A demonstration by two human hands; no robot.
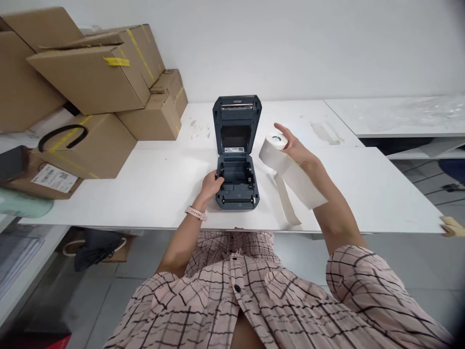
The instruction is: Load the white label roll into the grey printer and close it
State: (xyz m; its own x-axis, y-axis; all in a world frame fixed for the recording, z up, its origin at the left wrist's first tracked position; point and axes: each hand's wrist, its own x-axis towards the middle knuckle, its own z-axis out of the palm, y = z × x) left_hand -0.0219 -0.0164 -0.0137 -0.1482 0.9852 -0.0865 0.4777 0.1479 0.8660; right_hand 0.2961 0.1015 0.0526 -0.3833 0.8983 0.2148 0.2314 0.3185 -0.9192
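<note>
A dark grey label printer (238,186) stands on the white table with its lid (236,128) raised, so its hollow inside shows. My left hand (211,185) grips the printer's left side, the thumb over the rim and the other fingers mostly hidden. To the right of the printer, my right hand (300,150) holds a roll of white labels (271,151) above the table, its fingers partly behind the roll. A loose end of the label strip (307,186) trails from the roll in front of my forearm. A narrower pale strip (286,203) hangs beside it.
Cardboard boxes (94,80) are stacked at the left of the table (156,194), with a black curved band (65,131) near them. Clear plastic wrap (428,114) lies at the far right. A dark bag (96,249) sits below the table at left.
</note>
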